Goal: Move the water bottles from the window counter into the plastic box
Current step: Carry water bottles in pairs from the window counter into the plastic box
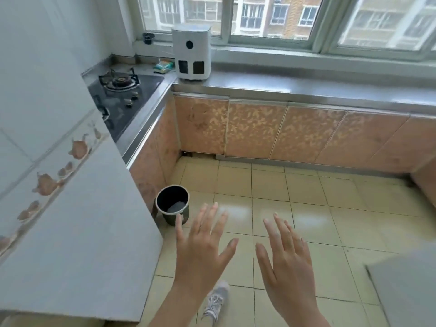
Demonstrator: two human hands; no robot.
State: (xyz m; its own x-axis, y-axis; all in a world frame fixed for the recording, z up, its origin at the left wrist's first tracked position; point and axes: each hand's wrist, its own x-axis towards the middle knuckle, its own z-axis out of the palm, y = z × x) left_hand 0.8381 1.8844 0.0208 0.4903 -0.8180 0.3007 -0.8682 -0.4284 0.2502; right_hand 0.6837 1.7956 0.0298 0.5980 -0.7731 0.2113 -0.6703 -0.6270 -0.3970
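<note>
Head view: my left hand and right hand hang side by side over the tiled floor, fingers spread, holding nothing. No water bottles or plastic box show anywhere. The window bench runs left to right well ahead of both hands, carrying only a white appliance; neither hand is clearly nearer.

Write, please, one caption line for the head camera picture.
Both empty hands, left hand and right hand, spread open above the kitchen floor, facing the window counter.
</note>
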